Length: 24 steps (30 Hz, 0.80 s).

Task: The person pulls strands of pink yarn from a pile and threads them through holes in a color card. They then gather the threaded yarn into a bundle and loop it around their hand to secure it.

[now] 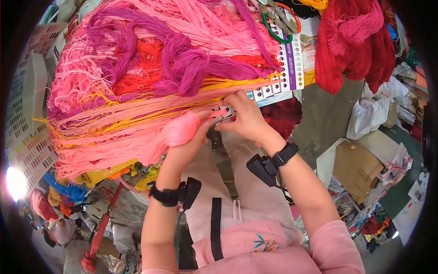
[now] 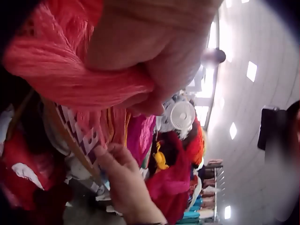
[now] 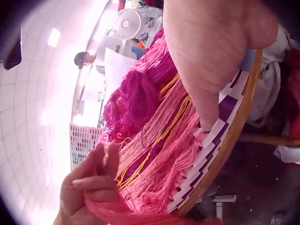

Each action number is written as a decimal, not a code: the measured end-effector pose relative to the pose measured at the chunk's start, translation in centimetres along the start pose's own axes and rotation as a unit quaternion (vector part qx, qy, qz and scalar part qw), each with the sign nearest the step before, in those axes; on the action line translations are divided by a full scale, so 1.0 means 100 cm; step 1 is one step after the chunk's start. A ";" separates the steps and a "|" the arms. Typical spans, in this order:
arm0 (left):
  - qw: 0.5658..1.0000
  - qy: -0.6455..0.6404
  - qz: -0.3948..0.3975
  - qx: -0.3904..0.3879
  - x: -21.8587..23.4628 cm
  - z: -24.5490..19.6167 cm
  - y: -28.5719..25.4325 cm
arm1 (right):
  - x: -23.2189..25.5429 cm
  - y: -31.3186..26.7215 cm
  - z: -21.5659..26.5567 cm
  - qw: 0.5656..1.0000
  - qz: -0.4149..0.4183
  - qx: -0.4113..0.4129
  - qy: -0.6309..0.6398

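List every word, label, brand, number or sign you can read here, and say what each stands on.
No text can be read with certainty.
Punched card: pale characters run along its purple strip, too small and blurred to read.
Pink top: its embroidery looks like a motif, not lettering.
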<state>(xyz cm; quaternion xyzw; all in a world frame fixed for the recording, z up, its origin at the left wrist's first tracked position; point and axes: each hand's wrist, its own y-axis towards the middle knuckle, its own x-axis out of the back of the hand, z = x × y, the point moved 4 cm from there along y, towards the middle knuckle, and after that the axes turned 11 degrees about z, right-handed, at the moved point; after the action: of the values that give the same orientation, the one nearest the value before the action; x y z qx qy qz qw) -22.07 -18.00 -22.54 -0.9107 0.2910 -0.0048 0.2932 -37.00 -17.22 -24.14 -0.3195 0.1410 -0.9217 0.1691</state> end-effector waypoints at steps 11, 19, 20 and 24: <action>0.939 0.335 -0.012 0.071 0.032 -0.010 0.012 | -0.001 -0.002 -0.007 0.999 -0.025 0.023 0.017; 0.947 -0.320 -0.024 0.031 0.006 -0.036 -0.059 | 0.001 -0.020 0.018 0.978 -0.077 0.011 0.194; 0.935 -0.354 -0.006 0.017 -0.006 -0.036 -0.057 | -0.001 -0.026 0.029 0.978 -0.073 0.013 0.197; 0.910 -0.414 0.007 0.031 -0.018 -0.019 -0.052 | -0.011 -0.038 0.068 0.809 0.131 -0.106 0.563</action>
<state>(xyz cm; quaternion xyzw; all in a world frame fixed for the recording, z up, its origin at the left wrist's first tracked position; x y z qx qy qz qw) -21.14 -14.63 -17.88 -0.8193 0.1495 0.3656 0.4157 -32.64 -14.40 -18.19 0.2607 0.3485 -0.8887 0.1444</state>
